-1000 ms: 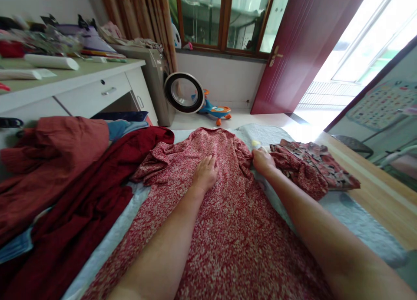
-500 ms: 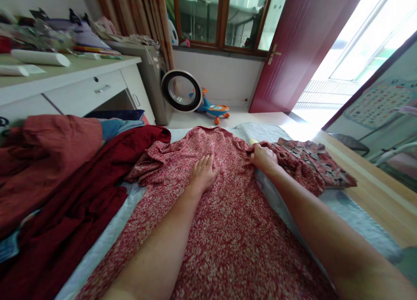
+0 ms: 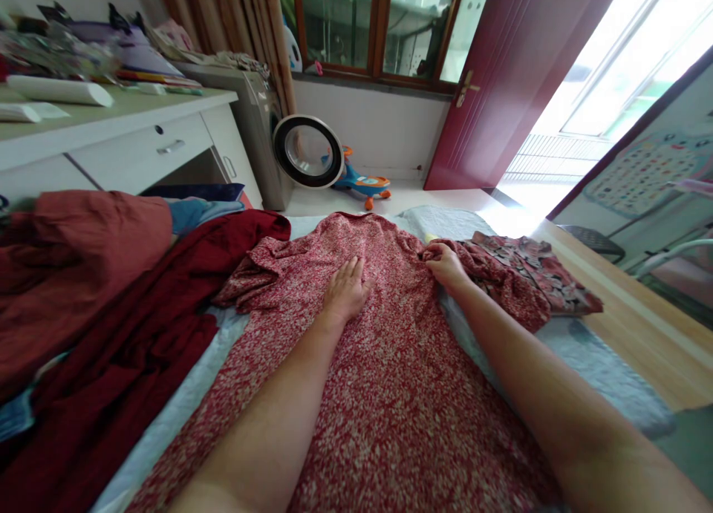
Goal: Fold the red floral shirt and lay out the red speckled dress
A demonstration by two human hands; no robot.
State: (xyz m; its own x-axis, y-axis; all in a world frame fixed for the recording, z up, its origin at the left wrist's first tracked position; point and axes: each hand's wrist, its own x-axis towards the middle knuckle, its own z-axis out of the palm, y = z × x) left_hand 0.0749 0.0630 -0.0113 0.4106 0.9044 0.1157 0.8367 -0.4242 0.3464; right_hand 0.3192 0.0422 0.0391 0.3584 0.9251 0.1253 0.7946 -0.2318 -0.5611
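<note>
A red dress with a small pale print [image 3: 384, 379] lies spread out in front of me, its neckline at the far end. My left hand [image 3: 346, 290] rests flat on its upper middle, fingers stretched out. At the dress's right shoulder, my right hand [image 3: 447, 266] pinches the cloth where the sleeve begins. That sleeve [image 3: 512, 294] runs off to the right against a folded patterned garment [image 3: 562, 272]. The left sleeve [image 3: 256, 275] lies bent and creased. Under the dress is a light blue cover [image 3: 601, 372].
Dark red cloth [image 3: 139, 327] and a rust-coloured garment [image 3: 83, 253] are heaped at left. Behind stand a white desk [image 3: 161, 138], a washing machine with its round door [image 3: 308, 151] swung out, a blue ride-on toy [image 3: 362, 183] and a dark red door [image 3: 501, 75].
The view has shifted slightly. My right hand's fingers have moved a little on the shoulder cloth, still gripping it. My left hand stays flat on the dress.
</note>
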